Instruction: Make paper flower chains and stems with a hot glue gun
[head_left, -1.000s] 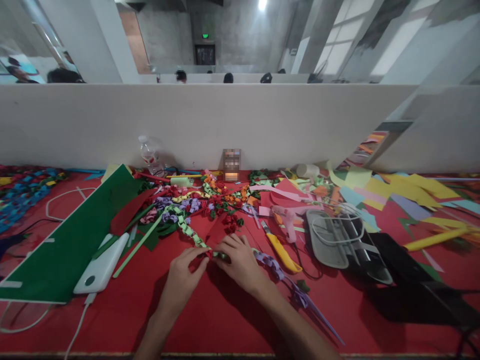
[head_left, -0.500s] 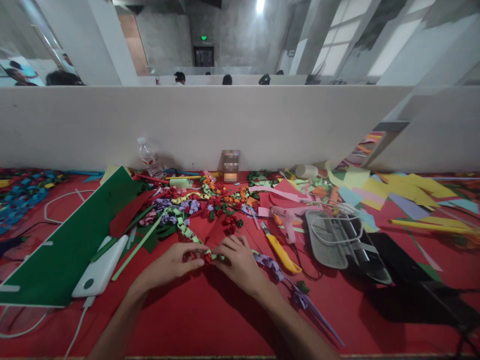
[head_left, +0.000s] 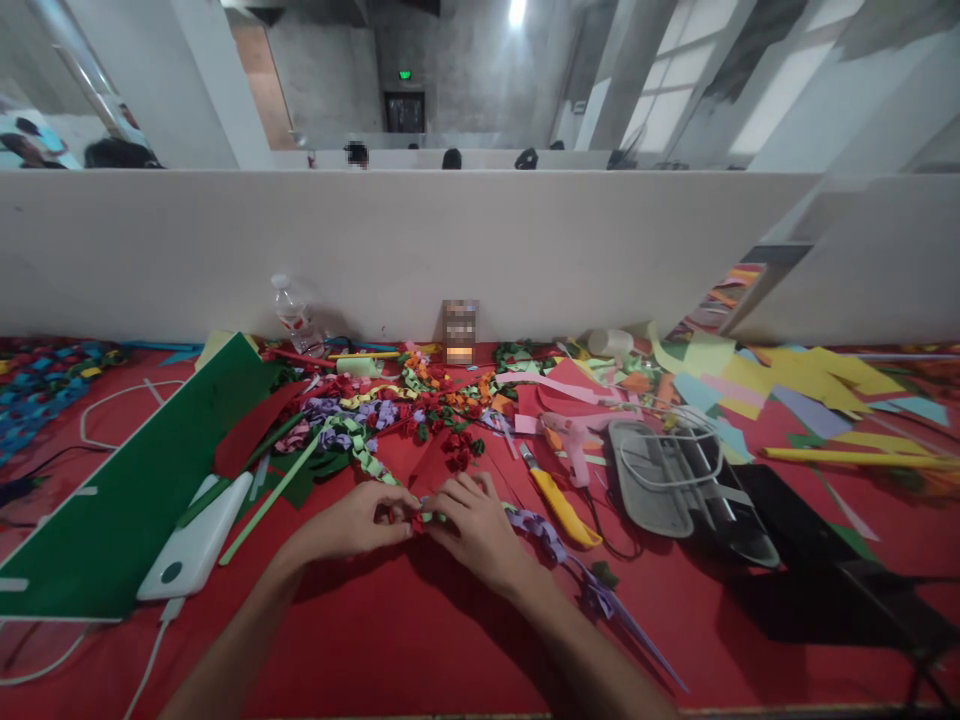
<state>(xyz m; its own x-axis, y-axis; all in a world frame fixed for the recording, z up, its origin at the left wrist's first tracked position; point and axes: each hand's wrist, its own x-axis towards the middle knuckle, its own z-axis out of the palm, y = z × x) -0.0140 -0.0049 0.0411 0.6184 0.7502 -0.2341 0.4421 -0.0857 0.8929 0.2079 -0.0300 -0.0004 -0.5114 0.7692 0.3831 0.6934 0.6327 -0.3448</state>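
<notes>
My left hand point(head_left: 354, 520) and my right hand point(head_left: 474, 525) meet over the red table cover point(head_left: 420, 640), fingers pinched together on a small red folded paper piece point(head_left: 417, 519). A light green folded paper chain point(head_left: 367, 460) runs from that spot up and left into a heap of coloured paper flowers point(head_left: 420, 405). A purple folded paper chain point(head_left: 547, 540) trails right from under my right hand.
A green board point(head_left: 127, 490) and a white power bank point(head_left: 193, 540) lie to the left. Right of my hands are a yellow utility knife point(head_left: 559, 492), a glue gun point(head_left: 574, 445), a grey tray point(head_left: 660, 480) and black items. Coloured paper scraps and a plastic bottle point(head_left: 294, 310) line the partition.
My left forearm has swung out to the left and lies flatter; both hands stay pinched on the red paper piece at the same spot.
</notes>
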